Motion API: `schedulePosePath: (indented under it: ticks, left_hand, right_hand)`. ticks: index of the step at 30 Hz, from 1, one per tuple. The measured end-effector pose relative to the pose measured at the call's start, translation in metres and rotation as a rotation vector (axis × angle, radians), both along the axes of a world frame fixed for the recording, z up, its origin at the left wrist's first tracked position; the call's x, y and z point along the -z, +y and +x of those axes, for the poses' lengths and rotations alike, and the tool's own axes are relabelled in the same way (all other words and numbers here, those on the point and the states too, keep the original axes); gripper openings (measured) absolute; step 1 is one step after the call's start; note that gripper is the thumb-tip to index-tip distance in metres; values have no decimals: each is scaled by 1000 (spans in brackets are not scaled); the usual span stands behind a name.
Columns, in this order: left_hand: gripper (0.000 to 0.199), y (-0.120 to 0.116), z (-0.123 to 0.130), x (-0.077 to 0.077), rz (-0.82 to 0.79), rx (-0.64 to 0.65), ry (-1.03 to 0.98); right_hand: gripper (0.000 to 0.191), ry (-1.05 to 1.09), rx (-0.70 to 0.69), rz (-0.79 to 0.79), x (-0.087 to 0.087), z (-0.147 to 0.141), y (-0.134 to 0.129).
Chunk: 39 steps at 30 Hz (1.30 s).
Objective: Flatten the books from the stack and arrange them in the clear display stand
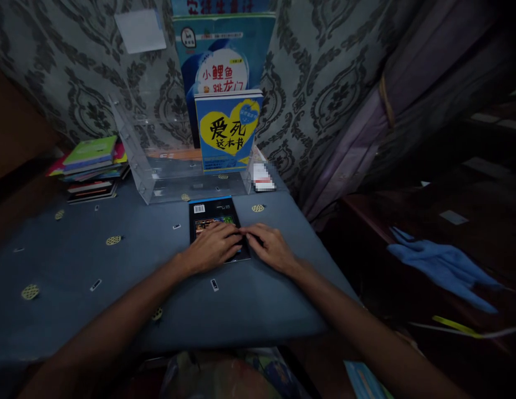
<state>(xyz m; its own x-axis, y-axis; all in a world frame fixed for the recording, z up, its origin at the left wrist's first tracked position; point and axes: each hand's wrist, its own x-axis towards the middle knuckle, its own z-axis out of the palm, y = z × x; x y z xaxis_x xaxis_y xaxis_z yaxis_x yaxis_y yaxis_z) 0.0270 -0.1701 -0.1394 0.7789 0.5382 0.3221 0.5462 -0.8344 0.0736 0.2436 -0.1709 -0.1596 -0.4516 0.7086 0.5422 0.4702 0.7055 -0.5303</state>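
Note:
A black book (214, 209) with a blue top edge and a white barcode lies flat on the blue-grey table. My left hand (214, 244) rests palm down across its lower half, fingers spread a little and pointing right. At the book's right edge is my right hand (269, 244), its fingers reaching left so that the fingertips meet those of my left hand. The right fingers are bent and close together; whether they pinch the book's edge is too dark to tell.
Behind the book, a clear acrylic rack (170, 185) holds upright books, a blue and yellow one (228, 133) in front. A book stack (93, 160) stands at the back left. A blue cloth (444, 263) lies off to the right, beyond the table edge.

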Motion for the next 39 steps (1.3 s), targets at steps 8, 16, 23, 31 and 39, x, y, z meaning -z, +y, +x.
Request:
schedulePosePath:
  ticks: [8, 16, 23, 31, 39]
  left_hand:
    - [31, 0, 2, 0, 2, -9, 14]
    - [34, -7, 3, -3, 8, 26, 14]
    - [30, -8, 5, -2, 6, 10, 24]
    - [29, -21, 1, -3, -9, 73, -12]
    - [31, -22, 0, 2, 36, 79, 32]
  right_hand:
    - [28, -7, 18, -18, -1, -1, -1]
    - [28, 5, 17, -36, -2, 1, -10]
    - [27, -2, 22, -41, -3, 1, -10]
    - [27, 0, 17, -28, -2, 3, -24]
    - [30, -12, 20, -35, -3, 5, -27]
